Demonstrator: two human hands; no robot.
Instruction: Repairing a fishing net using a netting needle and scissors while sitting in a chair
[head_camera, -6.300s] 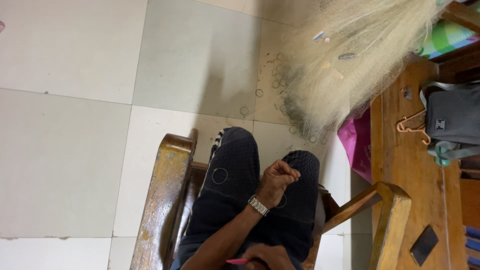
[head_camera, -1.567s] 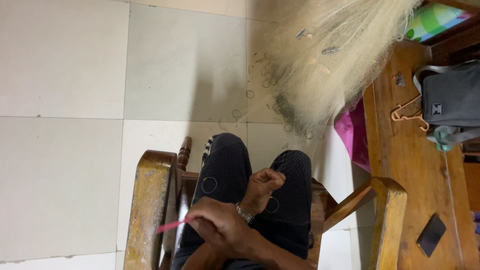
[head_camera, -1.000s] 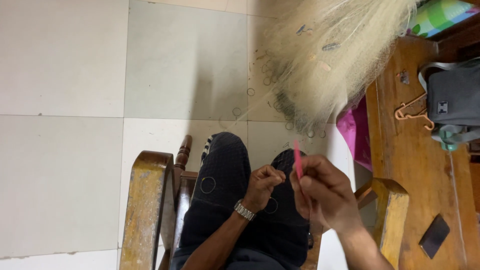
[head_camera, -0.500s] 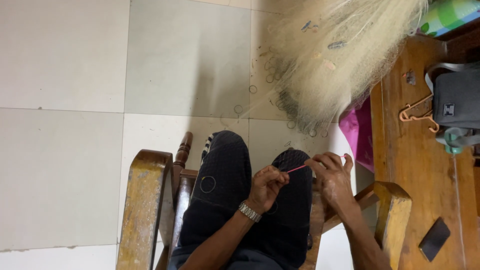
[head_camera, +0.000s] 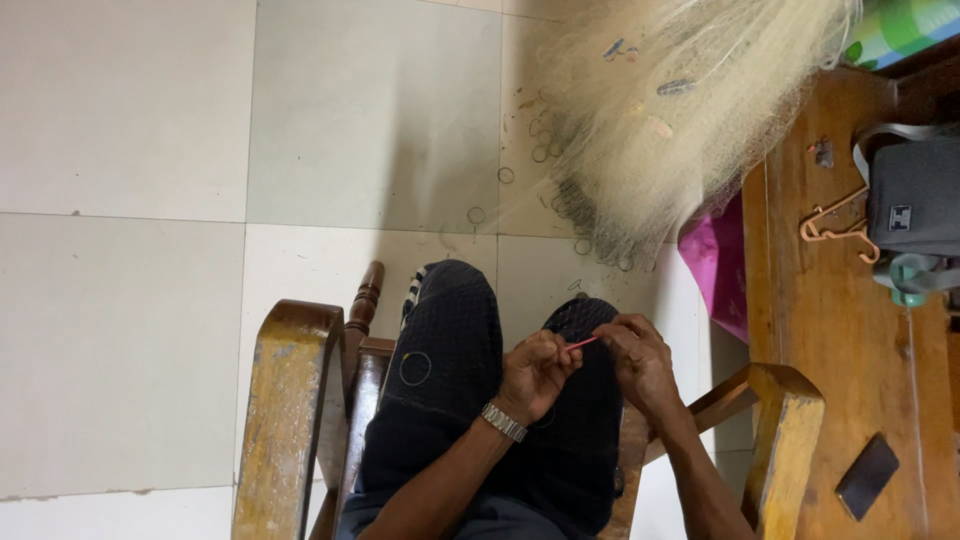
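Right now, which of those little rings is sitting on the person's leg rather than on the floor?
The single ring on the dark trousers, left of the left hand. All the other rings lie on the tiles by the pale net.

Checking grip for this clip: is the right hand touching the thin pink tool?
Touching. The head view shows the right hand pinching one end of the thin pink tool, with the left hand at its other end.

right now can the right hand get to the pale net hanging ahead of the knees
Probably yes: the right hand is pinching a small pink tool with the left hand, but nothing stands between it and the net.
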